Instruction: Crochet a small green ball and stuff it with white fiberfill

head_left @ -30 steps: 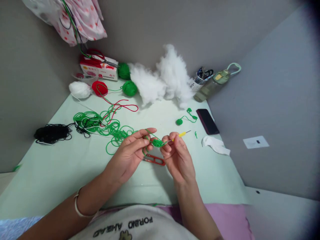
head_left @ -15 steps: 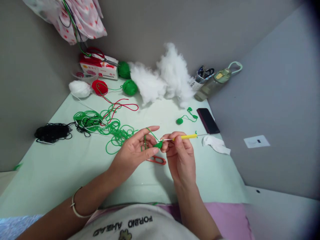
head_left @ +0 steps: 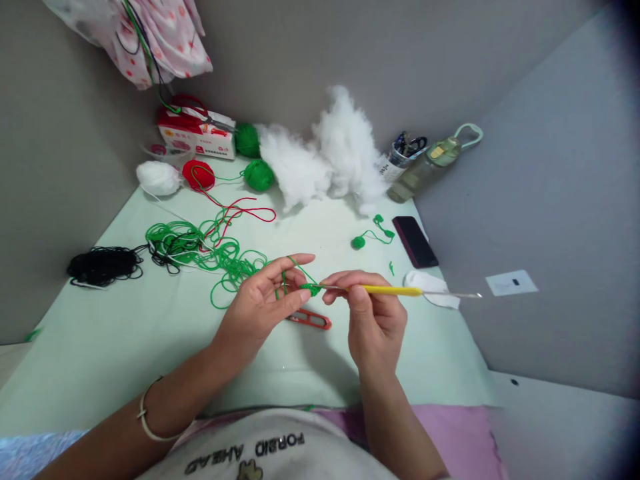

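Observation:
My left hand (head_left: pixel 273 293) pinches a small green crochet piece (head_left: pixel 313 289) between thumb and fingers. Green yarn runs from the piece up over the raised index finger. In my right hand (head_left: pixel 375 313) is a double-ended crochet hook (head_left: pixel 395 290) with a yellow grip, held like a pencil. One metal end meets the crochet piece; the other points right, past the hand. Whether the hook tip sits inside a stitch is too small to tell. On the table below the hands lies an orange-red tool (head_left: pixel 310 319), perhaps a thread cutter, partly behind my left hand.
Loose green yarn (head_left: pixel 235 263) tangles at left beside a black yarn bundle (head_left: pixel 105 265). White stuffing (head_left: pixel 350 147), yarn balls (head_left: pixel 259 175) and a tissue box (head_left: pixel 200 140) with scissors stand behind. At right are a phone (head_left: pixel 415 240), bottle (head_left: pixel 430 167), and small green pieces (head_left: pixel 359 243).
My right hand has moved slightly right and down, and the hook now shows more of its length, extending farther right. The left hand and crochet piece have shifted slightly left.

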### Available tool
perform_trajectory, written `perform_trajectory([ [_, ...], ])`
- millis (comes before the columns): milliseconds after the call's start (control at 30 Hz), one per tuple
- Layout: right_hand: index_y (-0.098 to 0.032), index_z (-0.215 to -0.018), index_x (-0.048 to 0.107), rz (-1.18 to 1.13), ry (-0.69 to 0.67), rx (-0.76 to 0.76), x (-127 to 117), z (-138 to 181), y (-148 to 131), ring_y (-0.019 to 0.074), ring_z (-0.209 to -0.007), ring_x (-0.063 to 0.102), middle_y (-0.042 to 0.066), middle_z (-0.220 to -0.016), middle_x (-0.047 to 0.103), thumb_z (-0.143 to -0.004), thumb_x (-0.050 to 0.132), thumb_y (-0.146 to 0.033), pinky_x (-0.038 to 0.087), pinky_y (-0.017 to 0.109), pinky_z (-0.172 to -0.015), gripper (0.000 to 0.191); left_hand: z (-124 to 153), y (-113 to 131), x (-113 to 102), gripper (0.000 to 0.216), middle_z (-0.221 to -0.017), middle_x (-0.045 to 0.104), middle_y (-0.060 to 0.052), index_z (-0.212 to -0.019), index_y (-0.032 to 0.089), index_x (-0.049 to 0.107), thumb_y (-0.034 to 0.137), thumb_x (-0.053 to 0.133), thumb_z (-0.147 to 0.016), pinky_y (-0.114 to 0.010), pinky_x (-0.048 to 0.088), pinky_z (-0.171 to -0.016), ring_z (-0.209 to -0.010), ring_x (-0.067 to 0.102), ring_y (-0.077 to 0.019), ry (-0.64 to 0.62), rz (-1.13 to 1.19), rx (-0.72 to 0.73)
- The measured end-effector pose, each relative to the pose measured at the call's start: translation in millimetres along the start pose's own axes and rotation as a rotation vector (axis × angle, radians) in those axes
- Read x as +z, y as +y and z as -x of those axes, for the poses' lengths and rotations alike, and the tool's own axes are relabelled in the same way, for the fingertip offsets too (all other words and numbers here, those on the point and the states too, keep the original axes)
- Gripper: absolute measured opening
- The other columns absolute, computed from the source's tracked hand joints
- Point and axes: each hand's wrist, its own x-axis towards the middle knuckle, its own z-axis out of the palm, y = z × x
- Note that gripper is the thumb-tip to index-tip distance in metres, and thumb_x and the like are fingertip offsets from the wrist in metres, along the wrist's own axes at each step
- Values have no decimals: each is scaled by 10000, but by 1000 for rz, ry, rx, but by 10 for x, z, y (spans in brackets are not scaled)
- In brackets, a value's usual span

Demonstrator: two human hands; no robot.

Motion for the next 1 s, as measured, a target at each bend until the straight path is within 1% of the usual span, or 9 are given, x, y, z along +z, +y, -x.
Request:
perform_trajectory([
  [200,-240,-1147,688,501,-129,-423,29,67,15,192,-890,710,63,-976,740,-975,539,-60,597,342,-742,290,36,-24,110,442,-875,601,25,-1242,275,724,152,780,-821,-204,503,-786,-853,566,-114,134,-61,98],
  [333,-284,-1189,729,738,-28,-610,48,119,103,206,-952,709,81,-1062,720,-943,620,-82,605,328,-734,337,26,-21,124,556,-829,638,17,-1357,232,655,226,804,-821,-222,530,-733,-776,590,-115,-9,215,-92],
  [433,-273,-1106,751,472,11,-383,42,91,88,183,-877,706,59,-1004,719,-968,590,-97,602,329,-725,276,-14,-3,60,461,-867,669,-13,-1270,170,720,246,806,-823,-218,538,-733,-744,600,-100,-82,401,-228],
  [533,-239,-1003,751,93,64,-114,48,20,46,150,-713,663,37,-886,709,-1014,548,-179,581,322,-657,212,-35,20,9,395,-878,665,-5,-1229,194,752,203,793,-836,-208,548,-731,-743,604,-91,-71,431,-189],
  [600,-225,-965,754,10,54,-52,72,-11,34,154,-731,664,48,-902,727,-1013,569,-219,576,318,-652,192,-28,29,7,368,-896,671,-6,-1211,219,762,187,781,-846,-209,555,-737,-788,624,-104,-101,407,-164],
  [733,-243,-1007,763,150,19,-112,135,22,38,167,-820,694,43,-931,758,-996,583,-157,582,311,-685,199,-7,14,46,350,-877,653,16,-1197,256,770,192,787,-853,-177,532,-748,-842,621,-100,-82,323,-119],
  [833,-286,-1106,761,417,-5,-295,145,84,51,180,-893,713,51,-1011,756,-971,602,-107,599,328,-736,275,-15,-21,65,399,-844,651,29,-1217,269,763,207,825,-828,-158,500,-756,-812,598,-81,-21,316,-80],
  [900,-306,-1148,761,567,-28,-411,122,100,58,193,-940,714,65,-1086,751,-943,635,-91,603,342,-768,322,-29,-42,61,386,-870,673,8,-1212,243,770,221,819,-829,-178,506,-778,-820,605,-91,-52,371,-136],
  [1000,-289,-1106,769,417,14,-328,62,65,62,176,-870,703,51,-1009,751,-959,614,-95,587,333,-747,289,-53,-45,37,326,-954,679,-35,-1155,178,799,232,790,-833,-231,538,-789,-815,616,-114,-123,464,-227],
])
